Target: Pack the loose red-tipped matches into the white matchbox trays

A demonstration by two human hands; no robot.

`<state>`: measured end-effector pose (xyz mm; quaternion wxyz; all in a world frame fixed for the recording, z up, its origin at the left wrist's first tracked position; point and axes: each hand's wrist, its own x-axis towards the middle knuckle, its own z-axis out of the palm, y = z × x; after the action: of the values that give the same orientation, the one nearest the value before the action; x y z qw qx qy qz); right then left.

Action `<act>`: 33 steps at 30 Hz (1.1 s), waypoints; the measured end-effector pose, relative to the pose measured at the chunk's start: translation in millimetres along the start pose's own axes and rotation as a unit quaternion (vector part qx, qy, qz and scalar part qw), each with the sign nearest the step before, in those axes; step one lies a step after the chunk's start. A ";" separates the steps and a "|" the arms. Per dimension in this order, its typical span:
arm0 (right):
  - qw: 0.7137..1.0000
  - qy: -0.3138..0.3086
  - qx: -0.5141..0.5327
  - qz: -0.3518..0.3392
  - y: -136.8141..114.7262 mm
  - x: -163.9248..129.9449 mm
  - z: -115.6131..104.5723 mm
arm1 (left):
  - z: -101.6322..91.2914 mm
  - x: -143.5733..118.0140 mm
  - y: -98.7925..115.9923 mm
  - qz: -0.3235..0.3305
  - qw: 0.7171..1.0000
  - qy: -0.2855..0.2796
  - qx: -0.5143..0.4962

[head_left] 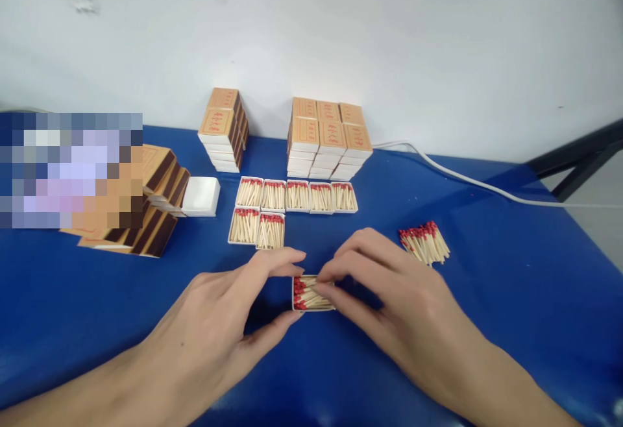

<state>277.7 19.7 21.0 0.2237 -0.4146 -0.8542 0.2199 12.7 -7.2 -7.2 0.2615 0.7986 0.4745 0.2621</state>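
Observation:
A small white matchbox tray (293,297) lies on the blue table in front of me, filled with red-headed matches (306,294) whose heads point left. My left hand (228,310) grips the tray's left end, thumb on the near side and fingers on the far side. Over the tray's right end, my right hand (389,291) has its thumb and fingertips pinched together at the matches. Whether a match is between those fingertips is hard to make out. Beyond my right hand lies a loose pile of matches (426,243).
Several filled trays (298,195) stand in two rows beyond my hands. Stacked matchboxes (328,135) and a second stack (221,128) are near the wall. More matchboxes (156,174) and empty white trays (201,195) sit left. A white cable (452,172) crosses the back right.

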 end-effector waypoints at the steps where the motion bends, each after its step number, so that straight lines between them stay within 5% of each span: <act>1: 1.000 0.015 -0.005 0.015 0.0 0.0 -2.8 | 0.0 0.1 -0.1 0.001 1.000 0.000 -0.003; 4: 0.998 0.030 -0.017 0.060 1.9 0.0 -8.1 | -0.2 0.2 -0.2 0.000 1.000 0.003 -0.009; 7: 0.997 -0.025 0.003 0.078 4.1 -1.2 -5.1 | -0.3 -0.3 0.1 0.000 1.000 0.006 -0.018; 15: 0.996 -0.092 -0.006 0.013 4.1 -5.4 3.4 | 0.4 -0.9 -2.1 -0.002 1.000 0.000 -0.005; 33: 0.997 -0.047 -0.052 -0.025 4.4 2.3 -1.5 | -0.4 -1.0 -1.3 0.003 1.000 -0.006 -0.015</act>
<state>280.0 24.3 20.3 0.1666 -0.3935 -0.8842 0.1885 11.3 -7.5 -7.9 0.2758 0.7974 0.4667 0.2651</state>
